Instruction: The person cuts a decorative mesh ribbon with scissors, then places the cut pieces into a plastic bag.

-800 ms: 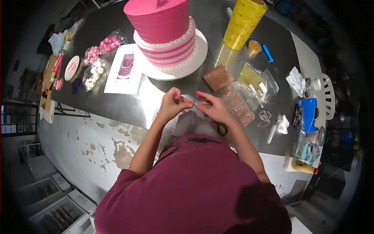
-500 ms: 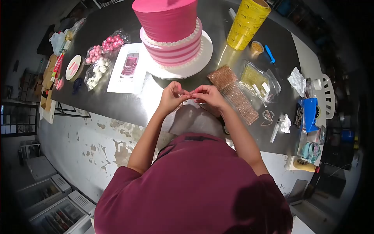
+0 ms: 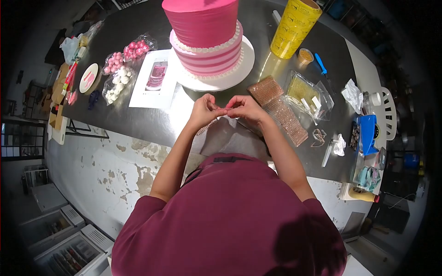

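My left hand [image 3: 205,112] and my right hand [image 3: 245,109] meet at their fingertips over the table's near edge. Both are pinched on a thin beaded strip [image 3: 206,128], whose end hangs below my left hand; the part between the fingertips is mostly hidden. Just beyond my hands stands a two-tier pink cake [image 3: 207,41] on a round white board [image 3: 248,60]. To the right of my right hand lies a rose-gold beaded mesh [image 3: 286,120], partly unrolled. A printed sheet with a cake picture [image 3: 157,76] lies to the left.
Bags of pink balls [image 3: 136,48] and white balls [image 3: 120,79] lie left, near a small plate [image 3: 89,78]. At right are a yellow roll [image 3: 294,30], a cup of gold beads [image 3: 305,56], a blue-handled tool [image 3: 321,63], a gold mesh packet [image 3: 301,92] and a blue object [image 3: 367,135].
My fingertips remain together, with the fingers slightly shifted. The cake and table items sit slightly farther right in the view. More of the strip shows below my left hand.
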